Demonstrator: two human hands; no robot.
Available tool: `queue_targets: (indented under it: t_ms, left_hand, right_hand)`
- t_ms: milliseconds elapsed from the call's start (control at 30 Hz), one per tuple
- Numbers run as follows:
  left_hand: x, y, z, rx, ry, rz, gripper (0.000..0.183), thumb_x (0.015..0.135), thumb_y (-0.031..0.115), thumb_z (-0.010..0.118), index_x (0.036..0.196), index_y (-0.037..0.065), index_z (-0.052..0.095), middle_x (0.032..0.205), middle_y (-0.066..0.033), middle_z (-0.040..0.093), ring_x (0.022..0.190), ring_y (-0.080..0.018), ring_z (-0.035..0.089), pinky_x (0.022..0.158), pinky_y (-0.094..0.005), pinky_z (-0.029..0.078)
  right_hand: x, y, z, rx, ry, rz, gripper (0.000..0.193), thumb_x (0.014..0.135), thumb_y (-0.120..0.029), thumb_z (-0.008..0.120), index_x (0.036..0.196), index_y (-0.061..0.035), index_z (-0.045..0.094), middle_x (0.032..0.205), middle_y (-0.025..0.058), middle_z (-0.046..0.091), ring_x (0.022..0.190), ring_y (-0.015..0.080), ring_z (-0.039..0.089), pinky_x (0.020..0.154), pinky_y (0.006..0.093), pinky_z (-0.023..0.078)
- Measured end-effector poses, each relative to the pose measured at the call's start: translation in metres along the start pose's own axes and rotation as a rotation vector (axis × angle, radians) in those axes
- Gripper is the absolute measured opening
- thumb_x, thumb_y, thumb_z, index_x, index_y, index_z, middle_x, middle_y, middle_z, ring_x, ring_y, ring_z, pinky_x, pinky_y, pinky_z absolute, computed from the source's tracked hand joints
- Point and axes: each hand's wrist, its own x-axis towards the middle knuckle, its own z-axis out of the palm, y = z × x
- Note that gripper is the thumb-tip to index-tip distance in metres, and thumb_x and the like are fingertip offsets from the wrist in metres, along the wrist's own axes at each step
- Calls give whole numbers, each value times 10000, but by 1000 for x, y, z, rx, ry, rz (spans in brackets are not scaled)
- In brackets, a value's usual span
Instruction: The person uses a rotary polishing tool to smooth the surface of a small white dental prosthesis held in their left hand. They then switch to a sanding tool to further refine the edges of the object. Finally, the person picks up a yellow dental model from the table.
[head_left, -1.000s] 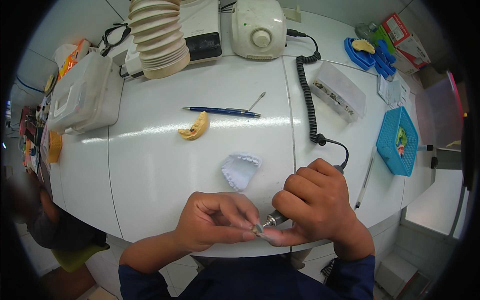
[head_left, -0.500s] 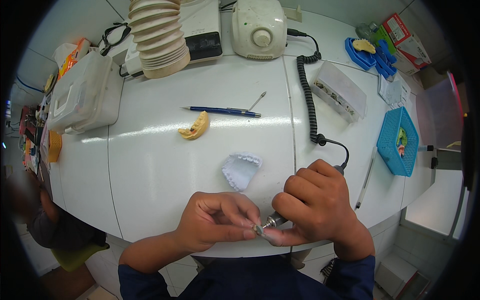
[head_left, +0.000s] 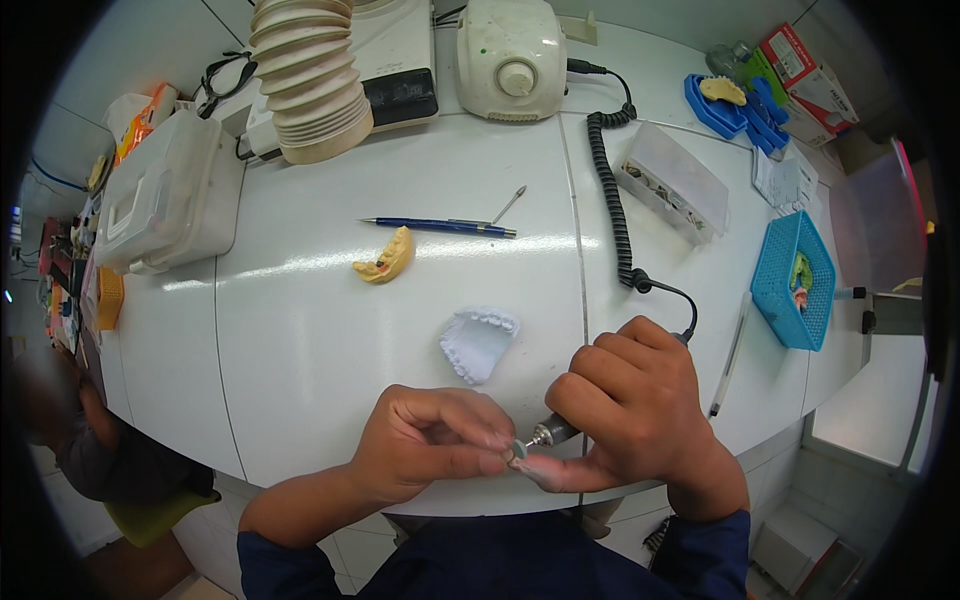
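Observation:
My right hand [head_left: 640,405] is wrapped round a dark rotary handpiece [head_left: 558,429] with a metal nose. A small greyish grinding disc [head_left: 519,449] sits at the handpiece's tip. My left hand [head_left: 425,440] pinches a tiny piece against or right beside the disc; fingertips cover most of it, so its kind does not show. My right thumb stretches under the tip, close to the left fingertips, and looks dusty. Beyond the hands lies a white dental arch model [head_left: 480,345]. Farther back is a yellow partial dental model [head_left: 385,257] with a dark spot.
A mechanical pencil [head_left: 440,227] and a bur [head_left: 510,204] lie behind the models. A coiled cord [head_left: 612,190] runs to the control box [head_left: 512,65]. Around are a suction hose [head_left: 310,75], bur case [head_left: 675,185], pen [head_left: 731,355], blue basket [head_left: 790,285] and toolbox [head_left: 168,190]. Another person sits far left.
The handpiece's tip and disc have shifted slightly upward, and the disc's face shows more. Both hands keep their grips. The view has moved a little.

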Motion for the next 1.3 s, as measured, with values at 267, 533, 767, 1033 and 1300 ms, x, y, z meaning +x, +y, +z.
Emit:
queue_targets:
  t_ms: [267, 533, 767, 1033, 1300]
  left_hand:
    - [-1, 1, 0, 2, 15, -43, 178, 794, -125, 741, 870, 27, 687, 1029, -141, 680, 967, -163, 654, 888, -295, 518]
    - [0, 4, 4, 47, 59, -45, 196, 771, -151, 729, 831, 26, 670, 974, -169, 680, 930, -214, 653, 854, -350, 519]
    - [1, 4, 5, 47, 92, -50, 209, 757, -168, 715, 807, 29, 668, 952, -178, 684, 928, -234, 647, 853, -375, 515]
    - [0, 1, 2, 11, 49, -28, 182, 796, -142, 713, 840, 31, 676, 1004, -158, 677, 952, -188, 648, 890, -327, 515]
    - [0, 0, 0, -2, 27, -27, 158, 821, -121, 712, 852, 29, 672, 1036, -150, 671, 960, -164, 648, 903, -305, 516]
  right_hand:
    - [0, 1, 5, -11, 15, 0, 478, 724, -503, 741, 637, -124, 464, 592, 7, 413, 503, 178, 438, 527, 324, 307]
    - [0, 0, 2, -9, -41, 3, 429, 730, -480, 755, 675, -131, 512, 611, 3, 404, 521, 169, 454, 535, 314, 319]
    - [0, 0, 3, -13, -50, 13, 399, 727, -449, 770, 687, -138, 524, 616, 0, 396, 530, 161, 464, 539, 310, 325]
    - [-1, -1, 4, -10, -34, 14, 399, 720, -445, 774, 684, -140, 519, 613, -1, 400, 524, 161, 460, 535, 310, 321]
    - [-1, -1, 4, -21, -29, 11, 385, 703, -437, 778, 686, -144, 530, 611, -1, 402, 526, 158, 467, 534, 306, 323]
